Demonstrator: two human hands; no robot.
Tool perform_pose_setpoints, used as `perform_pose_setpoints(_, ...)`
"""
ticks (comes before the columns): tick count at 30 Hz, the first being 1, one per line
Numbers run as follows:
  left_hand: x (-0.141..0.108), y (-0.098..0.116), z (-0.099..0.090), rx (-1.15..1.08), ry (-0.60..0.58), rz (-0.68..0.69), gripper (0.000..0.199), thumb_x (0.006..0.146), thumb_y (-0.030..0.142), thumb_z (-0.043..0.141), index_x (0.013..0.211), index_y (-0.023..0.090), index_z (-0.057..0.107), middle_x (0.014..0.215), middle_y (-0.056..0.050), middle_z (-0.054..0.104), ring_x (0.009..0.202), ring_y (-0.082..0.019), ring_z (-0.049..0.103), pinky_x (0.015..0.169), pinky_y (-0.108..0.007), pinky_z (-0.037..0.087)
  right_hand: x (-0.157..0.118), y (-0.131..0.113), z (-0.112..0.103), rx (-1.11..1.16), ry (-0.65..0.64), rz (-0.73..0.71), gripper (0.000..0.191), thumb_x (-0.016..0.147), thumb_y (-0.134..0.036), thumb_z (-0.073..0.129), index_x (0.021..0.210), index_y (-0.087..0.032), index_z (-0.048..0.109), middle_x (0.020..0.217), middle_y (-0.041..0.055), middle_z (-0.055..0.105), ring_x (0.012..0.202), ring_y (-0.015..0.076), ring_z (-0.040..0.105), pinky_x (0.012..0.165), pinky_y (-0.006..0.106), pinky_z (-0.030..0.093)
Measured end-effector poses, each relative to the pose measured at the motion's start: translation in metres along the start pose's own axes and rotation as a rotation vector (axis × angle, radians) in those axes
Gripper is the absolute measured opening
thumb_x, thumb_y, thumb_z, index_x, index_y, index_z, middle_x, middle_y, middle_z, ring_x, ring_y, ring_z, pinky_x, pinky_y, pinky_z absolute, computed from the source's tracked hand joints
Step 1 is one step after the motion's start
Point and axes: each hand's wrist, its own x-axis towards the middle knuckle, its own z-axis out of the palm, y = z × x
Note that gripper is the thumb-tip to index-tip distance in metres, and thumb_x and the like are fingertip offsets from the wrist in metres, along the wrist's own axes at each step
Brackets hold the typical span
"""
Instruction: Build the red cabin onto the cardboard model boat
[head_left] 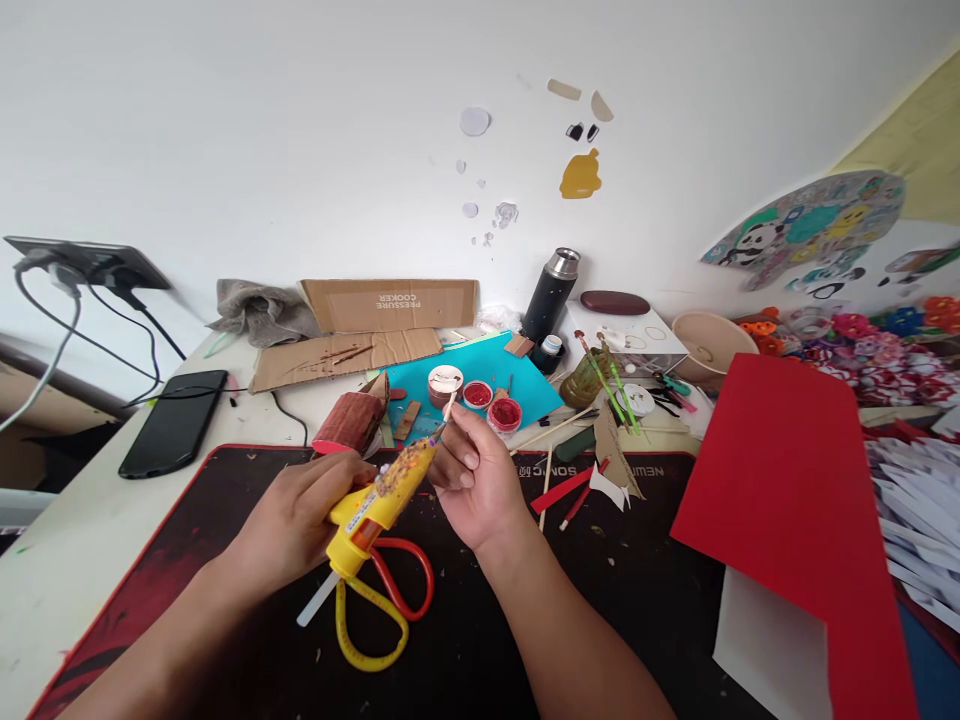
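Left hand: the left hand (300, 515) is wrapped around the yellow plastic glue gun (379, 495), fingers closed on its body, nozzle aimed toward 1 o'clock.
Right hand: the right hand (476, 475) pinches the thin pale wooden stick (448, 408) between thumb and fingertips; the stick rises toward 12 o'clock, its lower end just beside the nozzle.
Glue gun handling: it looks light and rigid, its barrel crusted with dried glue and so likely rough rather than slippery; the handle is the place to hold, since the metal tip is probably hot. A white glue rod sticks out at its 7 o'clock end.
Stick handling: it looks very light, stiff and easy to snap; a gentle pinch near the lower end, clear of the tip, seems best.
Below the hands: one pair of scissors with red and yellow loop handles (386, 610) lies on the black and red mat (187, 560), at 6 o'clock from the gun.
Beyond, 12 o'clock: three small round pots of red glitter or paint (491, 405) on one teal sheet (525, 385).
Farther: one black flask with a steel cap (551, 290) at 1 o'clock, one black phone (174, 422) at 10 o'clock on the surface (75, 540), one large red paper sheet (787, 500) at 3 o'clock.
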Motion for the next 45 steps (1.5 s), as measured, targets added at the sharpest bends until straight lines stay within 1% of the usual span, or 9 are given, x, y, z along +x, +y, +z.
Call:
perform_pose_setpoints(3,-0.0003,0.0,0.0002,0.006,0.005,0.014,0.005,0.099,0.021,0.062,0.1,0.025,0.06,0.082,-0.001,0.076,0.066,-0.019,0.072,0.059,-0.025,0.05,-0.0003,0.0009,-0.0001,0.016,-0.01,0.011,0.057,0.081,-0.044,0.084,0.062,-0.025,0.033,0.046,-0.0138,0.025,0.04,0.0058,0.016,0.045,0.025,0.023)
perform_pose_setpoints(7,0.0007,-0.0003,-0.001,0.035,-0.011,0.011,0.007,0.099,0.019,0.06,0.098,0.025,0.058,0.081,-0.001,0.077,0.064,-0.018,0.072,0.056,-0.025,0.049,-0.0003,0.0024,-0.0015,0.009,-0.034,0.011,0.058,0.085,-0.044,0.081,0.062,-0.025,0.031,0.046,-0.0132,0.024,0.04,0.0059,0.017,0.044,0.025,0.023)
perform_pose_setpoints(11,0.0025,-0.0004,-0.0016,0.062,0.011,0.045,0.005,0.1,0.019,0.06,0.099,0.024,0.06,0.081,-0.002,0.077,0.064,-0.019,0.072,0.057,-0.025,0.05,-0.0009,0.0027,-0.002,0.074,-0.044,0.04,0.058,0.085,-0.04,0.083,0.061,-0.024,0.033,0.046,-0.0135,0.024,0.04,0.0051,0.017,0.044,0.023,0.023)
perform_pose_setpoints(14,0.0021,-0.0009,-0.0004,0.103,0.029,0.083,0.006,0.102,0.018,0.057,0.1,0.024,0.058,0.08,-0.002,0.075,0.062,-0.018,0.071,0.056,-0.024,0.05,-0.0019,0.0022,-0.0016,0.117,-0.042,0.057,0.058,0.083,-0.037,0.086,0.06,-0.023,0.034,0.045,-0.0133,0.028,0.04,0.0046,0.018,0.043,0.021,0.024)
perform_pose_setpoints(19,0.0006,-0.0015,0.0012,0.13,0.028,0.095,0.008,0.104,0.016,0.054,0.101,0.023,0.056,0.081,-0.002,0.073,0.062,-0.018,0.069,0.056,-0.024,0.049,-0.0023,0.0012,-0.0017,0.147,-0.058,0.064,0.06,0.084,-0.035,0.087,0.056,-0.022,0.035,0.043,-0.0127,0.03,0.039,0.004,0.02,0.042,0.02,0.025)
perform_pose_setpoints(23,0.0002,-0.0023,0.0009,0.143,0.007,0.113,0.007,0.106,0.017,0.053,0.103,0.023,0.054,0.082,-0.002,0.073,0.063,-0.017,0.07,0.057,-0.024,0.05,-0.0016,0.001,-0.002,0.156,-0.062,0.066,0.057,0.085,-0.034,0.085,0.057,-0.023,0.037,0.042,-0.0131,0.03,0.038,0.0041,0.02,0.042,0.02,0.025)
perform_pose_setpoints(29,-0.0046,-0.0065,0.0037,0.145,0.013,0.104,0.006,0.107,0.019,0.052,0.104,0.023,0.055,0.085,-0.003,0.075,0.067,-0.018,0.072,0.059,-0.025,0.05,-0.0026,0.0019,-0.0017,0.17,-0.065,0.066,0.056,0.082,-0.033,0.088,0.057,-0.023,0.038,0.042,-0.0133,0.031,0.038,0.0037,0.02,0.041,0.019,0.025)
perform_pose_setpoints(40,-0.0003,-0.0022,0.0014,0.142,0.003,0.123,0.007,0.106,0.017,0.053,0.104,0.023,0.055,0.08,-0.002,0.071,0.061,-0.017,0.066,0.055,-0.025,0.047,-0.0023,0.0007,-0.0007,0.165,-0.047,0.08,0.06,0.076,-0.036,0.093,0.056,-0.022,0.038,0.042,-0.014,0.032,0.038,0.0026,0.02,0.041,0.019,0.024)
perform_pose_setpoints(45,-0.005,-0.005,0.0043,0.149,0.009,0.106,0.007,0.109,0.019,0.05,0.105,0.023,0.055,0.083,-0.003,0.072,0.065,-0.019,0.067,0.058,-0.026,0.048,-0.0028,0.0009,-0.0006,0.159,-0.05,0.078,0.059,0.079,-0.036,0.09,0.055,-0.022,0.038,0.042,-0.0137,0.032,0.039,0.0029,0.02,0.042,0.019,0.025)
